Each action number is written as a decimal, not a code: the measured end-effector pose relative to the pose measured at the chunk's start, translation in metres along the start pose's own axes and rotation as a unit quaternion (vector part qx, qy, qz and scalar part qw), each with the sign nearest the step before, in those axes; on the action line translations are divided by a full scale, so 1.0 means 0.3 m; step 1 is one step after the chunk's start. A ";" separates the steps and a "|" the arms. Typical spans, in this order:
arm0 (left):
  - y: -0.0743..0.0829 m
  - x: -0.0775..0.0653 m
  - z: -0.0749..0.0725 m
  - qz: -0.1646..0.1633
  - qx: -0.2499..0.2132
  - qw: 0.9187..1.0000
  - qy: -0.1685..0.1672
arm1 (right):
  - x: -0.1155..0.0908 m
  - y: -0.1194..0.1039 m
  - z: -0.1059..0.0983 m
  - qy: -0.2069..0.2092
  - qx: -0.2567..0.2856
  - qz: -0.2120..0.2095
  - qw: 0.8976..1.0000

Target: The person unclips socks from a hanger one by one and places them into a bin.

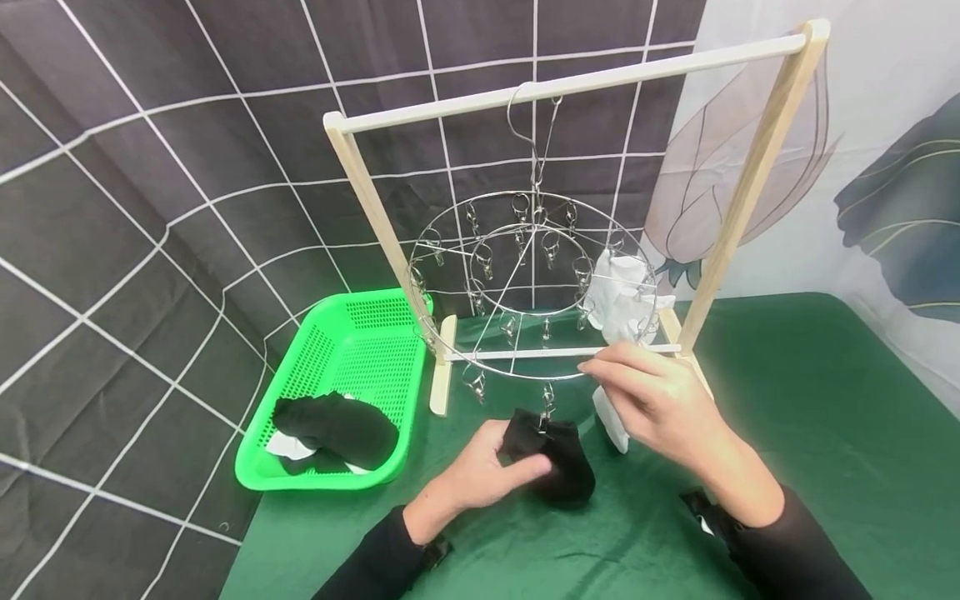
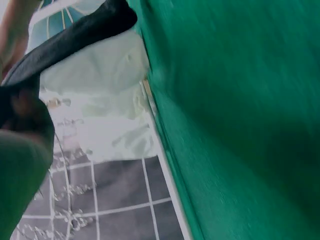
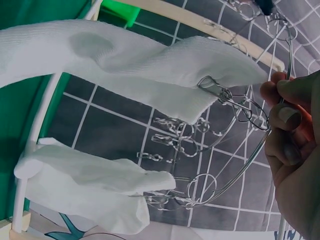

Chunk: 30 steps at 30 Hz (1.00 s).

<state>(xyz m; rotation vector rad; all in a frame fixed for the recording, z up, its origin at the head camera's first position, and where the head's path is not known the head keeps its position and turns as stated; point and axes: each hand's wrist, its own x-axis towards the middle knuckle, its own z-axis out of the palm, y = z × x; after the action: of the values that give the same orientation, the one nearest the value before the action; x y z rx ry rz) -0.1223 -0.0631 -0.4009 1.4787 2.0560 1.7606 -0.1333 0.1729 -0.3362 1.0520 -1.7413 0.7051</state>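
Observation:
A round metal clip hanger (image 3: 248, 162) hangs by its hook from a wooden rack. Clipped at its front edge is a black sock (image 1: 567, 479), gripped by my left hand (image 1: 480, 472) with the thumb across its front. My right hand (image 1: 660, 404) pinches the hanger's outer wire ring at the right front, as the right wrist view shows. Just beside those fingers a white sock (image 3: 135, 65) dangles from a clip, and another white sock (image 3: 95, 185) hangs further round the ring. The left wrist view is blurred and shows the black sock (image 2: 75, 42) close up.
On the left, a green plastic basket (image 1: 251, 471) holds black socks (image 1: 337, 429) and some white cloth. The wooden rack (image 1: 750, 179) stands on a green cloth (image 1: 810, 400), with bare metal clips (image 1: 476, 383) around the hanger. A dark gridded backdrop (image 1: 187, 150) rises behind.

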 end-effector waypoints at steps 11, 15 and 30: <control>0.023 -0.004 0.033 -0.053 0.018 0.993 0.108 | 0.033 -0.033 -0.004 0.017 0.004 0.026 1.000; 0.024 -0.001 0.034 -0.045 0.015 0.993 0.112 | 0.037 -0.053 0.011 0.070 0.012 0.031 0.997; -0.092 -0.024 0.051 -0.026 -0.005 0.995 0.099 | -0.010 -0.126 0.123 0.000 0.140 0.084 0.987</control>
<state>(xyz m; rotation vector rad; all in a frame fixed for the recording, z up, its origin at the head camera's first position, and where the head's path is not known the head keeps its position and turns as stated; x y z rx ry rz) -0.1261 -0.0536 -0.4316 1.2831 2.1490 1.9647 -0.1152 0.1262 -0.3531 1.0984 -1.7790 1.0805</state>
